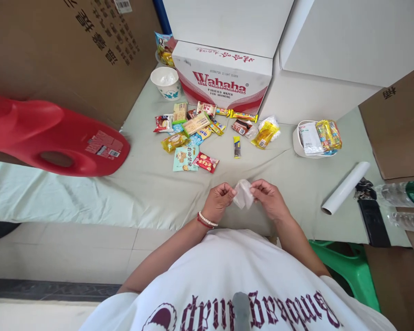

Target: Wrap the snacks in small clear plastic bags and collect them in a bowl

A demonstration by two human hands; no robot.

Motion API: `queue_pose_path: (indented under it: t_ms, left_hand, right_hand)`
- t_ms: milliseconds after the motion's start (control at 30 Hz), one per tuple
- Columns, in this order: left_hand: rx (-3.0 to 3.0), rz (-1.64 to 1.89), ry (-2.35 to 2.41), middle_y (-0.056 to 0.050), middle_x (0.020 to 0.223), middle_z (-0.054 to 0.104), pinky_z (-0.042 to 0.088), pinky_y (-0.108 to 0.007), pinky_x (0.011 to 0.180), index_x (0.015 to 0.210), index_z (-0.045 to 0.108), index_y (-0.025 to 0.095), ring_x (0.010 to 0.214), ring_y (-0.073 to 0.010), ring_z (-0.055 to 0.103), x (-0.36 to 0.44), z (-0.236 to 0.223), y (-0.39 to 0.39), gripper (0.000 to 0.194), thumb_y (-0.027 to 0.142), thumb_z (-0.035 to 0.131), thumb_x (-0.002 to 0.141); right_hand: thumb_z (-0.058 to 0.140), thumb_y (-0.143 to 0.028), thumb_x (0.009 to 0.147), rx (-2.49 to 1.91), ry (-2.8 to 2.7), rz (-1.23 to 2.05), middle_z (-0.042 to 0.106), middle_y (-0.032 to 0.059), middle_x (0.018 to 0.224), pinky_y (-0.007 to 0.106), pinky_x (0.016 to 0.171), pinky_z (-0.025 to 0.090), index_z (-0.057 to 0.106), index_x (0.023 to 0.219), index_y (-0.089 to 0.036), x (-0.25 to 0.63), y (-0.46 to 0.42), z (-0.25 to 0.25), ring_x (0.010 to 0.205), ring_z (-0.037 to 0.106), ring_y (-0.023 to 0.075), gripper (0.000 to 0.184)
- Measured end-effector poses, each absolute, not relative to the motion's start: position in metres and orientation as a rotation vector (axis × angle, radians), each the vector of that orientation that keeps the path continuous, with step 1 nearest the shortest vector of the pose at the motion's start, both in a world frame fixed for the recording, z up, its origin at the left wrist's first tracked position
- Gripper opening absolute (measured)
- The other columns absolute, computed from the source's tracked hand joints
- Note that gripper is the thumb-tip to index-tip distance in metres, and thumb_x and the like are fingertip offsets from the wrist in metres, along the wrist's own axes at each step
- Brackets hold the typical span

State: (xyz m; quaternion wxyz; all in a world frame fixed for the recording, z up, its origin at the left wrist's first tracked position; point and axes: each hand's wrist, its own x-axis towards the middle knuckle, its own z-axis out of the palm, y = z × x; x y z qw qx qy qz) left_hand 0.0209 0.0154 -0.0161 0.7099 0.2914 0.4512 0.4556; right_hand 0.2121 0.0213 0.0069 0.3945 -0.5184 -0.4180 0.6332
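A small clear plastic bag (243, 195) is stretched between my two hands above the front edge of the cloth. My left hand (219, 202), with a white and a red bracelet at the wrist, pinches its left side. The right side is pinched by my right hand (267, 197). Beyond my hands lie several wrapped snacks: a red packet (207, 162), a pale green packet (185, 159), a small yellow and dark packet (236, 147) and a yellow packet (266, 134) on crumpled clear plastic. A long yellow wrapper (243, 116) rests near the box.
A Wahaha water carton (224, 82) stands at the back, a paper cup (166, 82) beside it. To the right are a white container (298, 142) of packets, a white roll (345, 188), a black phone (374, 223) and plastic bottles (396, 193). A red jug (55, 138) lies left.
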Motion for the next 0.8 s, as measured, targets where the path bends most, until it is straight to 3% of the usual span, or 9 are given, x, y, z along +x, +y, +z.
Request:
queue_pose_path:
  t_ms: [167,233,333,467,600,700,800]
  left_hand:
    - [0.506,0.966,0.914,0.011,0.050,0.038,0.017,-0.020,0.042,0.066,0.047,0.019,0.043,-0.0023,0.024,0.000,-0.019,0.015,0.061,0.062,0.091,0.059]
    - [0.483,0.967,0.886,0.011,0.051,0.039,0.018,-0.019,0.042,0.066,0.046,0.019,0.042,-0.0020,0.025,-0.004,-0.018,0.014,0.061,0.060,0.091,0.060]
    - [0.503,0.986,0.850,0.011,0.052,0.041,0.020,-0.019,0.042,0.068,0.048,0.018,0.042,-0.0015,0.027,-0.003,-0.016,0.013,0.059,0.057,0.093,0.060]
    - [0.505,0.963,0.782,0.011,0.051,0.041,0.019,-0.019,0.043,0.066,0.046,0.018,0.042,-0.0017,0.028,0.002,-0.016,0.011,0.060,0.055,0.094,0.059]
    - [0.444,0.989,0.751,0.010,0.053,0.041,0.019,-0.018,0.042,0.067,0.046,0.018,0.043,-0.0020,0.026,-0.003,-0.020,0.009,0.059,0.053,0.092,0.063]
    - [0.376,1.007,0.756,0.010,0.053,0.040,0.022,-0.017,0.042,0.067,0.044,0.019,0.044,-0.0027,0.029,-0.014,-0.022,0.009,0.060,0.054,0.092,0.063]
    - [0.320,1.059,0.786,0.007,0.059,0.046,0.034,-0.017,0.048,0.068,0.044,0.019,0.051,-0.0048,0.041,-0.028,-0.021,0.010,0.061,0.052,0.094,0.061]
  right_hand:
    - [0.085,-0.051,0.071,-1.263,-0.825,1.744,0.052,-0.0025,0.069,0.024,0.054,0.036,0.063,0.079,-0.022,0.239,0.024,0.002,0.060,0.044,0.0113,0.038]
    - [0.082,-0.054,0.075,-1.328,-0.886,1.597,0.049,-0.0028,0.069,0.024,0.053,0.036,0.061,0.079,-0.022,0.246,0.023,0.002,0.060,0.042,0.0118,0.038]
    - [0.075,-0.052,0.084,-1.367,-1.192,1.241,0.055,-0.0006,0.079,0.026,0.060,0.042,0.066,0.091,-0.025,0.241,0.019,0.005,0.066,0.046,0.0134,0.030]
    - [0.077,-0.039,0.085,-1.174,-1.795,1.148,0.064,0.0054,0.108,0.030,0.065,0.048,0.068,0.116,-0.029,0.208,0.014,0.004,0.073,0.055,0.0150,0.033]
    - [0.057,-0.027,0.099,-1.145,-1.935,1.027,0.066,0.0042,0.093,0.030,0.067,0.048,0.072,0.102,-0.027,0.186,0.017,-0.003,0.076,0.060,0.0159,0.015]
    - [0.058,-0.026,0.099,-1.180,-1.859,0.952,0.066,0.0036,0.093,0.029,0.069,0.049,0.071,0.099,-0.026,0.198,0.016,-0.004,0.079,0.061,0.0160,0.013]
    - [0.062,-0.028,0.097,-1.212,-1.771,0.954,0.065,0.0032,0.093,0.030,0.070,0.048,0.071,0.098,-0.027,0.230,0.011,-0.001,0.081,0.061,0.0163,0.009]
